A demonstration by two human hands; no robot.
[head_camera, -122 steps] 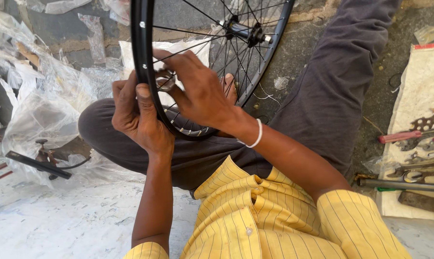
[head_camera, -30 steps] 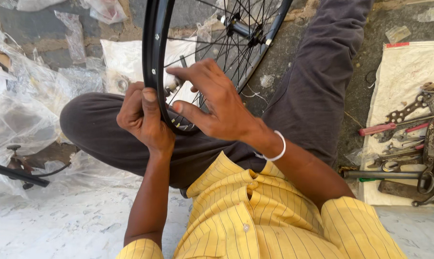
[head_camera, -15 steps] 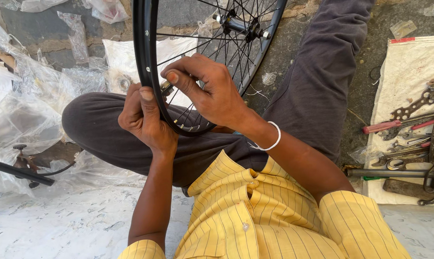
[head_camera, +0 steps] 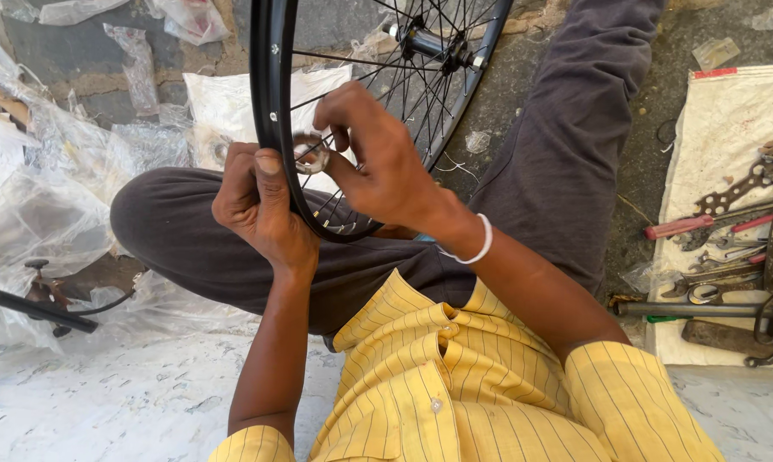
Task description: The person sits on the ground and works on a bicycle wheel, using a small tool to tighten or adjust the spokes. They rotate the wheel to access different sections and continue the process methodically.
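Observation:
A black bicycle wheel rim (head_camera: pixel 268 77) with thin spokes and a silver hub (head_camera: pixel 431 44) stands upright over my crossed legs. My left hand (head_camera: pixel 254 205) grips the rim from the outside, thumb pressed on its edge. My right hand (head_camera: pixel 378 158) reaches through between the spokes and pinches a small round metal tool (head_camera: pixel 309 154) against the inner side of the rim, at a spoke end. A white bangle (head_camera: pixel 480 244) sits on my right wrist.
A white cloth (head_camera: pixel 728 111) at the right holds several wrenches and a red-handled tool (head_camera: pixel 686 227). Crumpled clear plastic sheets (head_camera: pixel 36 197) cover the ground at the left, with a black pump (head_camera: pixel 27 304) lying on them. A white sack (head_camera: pixel 233 103) lies behind the wheel.
My right hand has slid up the inner rim and now holds the small round tool higher, near my left thumb. The left hand keeps its grip on the rim.

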